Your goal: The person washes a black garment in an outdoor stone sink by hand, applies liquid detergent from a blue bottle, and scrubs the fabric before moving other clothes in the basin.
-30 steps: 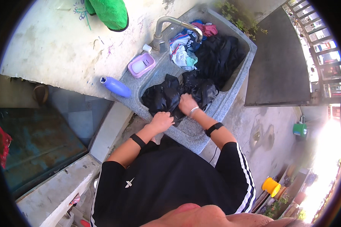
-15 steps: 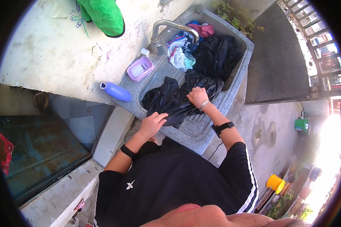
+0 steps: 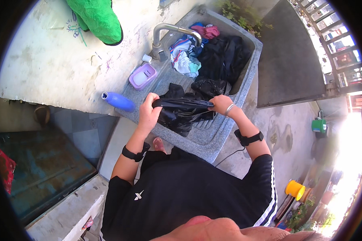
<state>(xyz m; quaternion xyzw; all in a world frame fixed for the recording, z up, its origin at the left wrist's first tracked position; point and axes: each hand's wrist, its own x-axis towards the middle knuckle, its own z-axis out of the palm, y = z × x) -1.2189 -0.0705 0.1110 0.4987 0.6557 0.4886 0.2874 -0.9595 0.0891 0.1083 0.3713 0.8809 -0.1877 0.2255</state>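
A wet, shiny black garment (image 3: 181, 116) lies over the ribbed near slope of the grey stone sink (image 3: 205, 146), its exact kind unclear. My left hand (image 3: 149, 111) is closed on its left end, and my right hand (image 3: 221, 105) grips the other end. Between them a fold is pulled into a taut, raised band, while the rest droops onto the slope. In the basin beyond, more black cloth (image 3: 225, 58) is heaped beside white striped clothing (image 3: 184, 60) and a dark pink piece (image 3: 207, 31).
A metal faucet (image 3: 177, 29) arches over the basin. Along the sink's left ledge are a purple soap dish (image 3: 142, 76), a small white cap (image 3: 147, 58) and a blue bottle (image 3: 118, 101). A green plush item (image 3: 98, 20) hangs on the wall. A dark panel (image 3: 291, 60) stands beyond the sink.
Both my hands have taken hold of the black garment's upper fold and stretched it sideways. My left hand moved up and left, my right slightly right. The view shifted a little.
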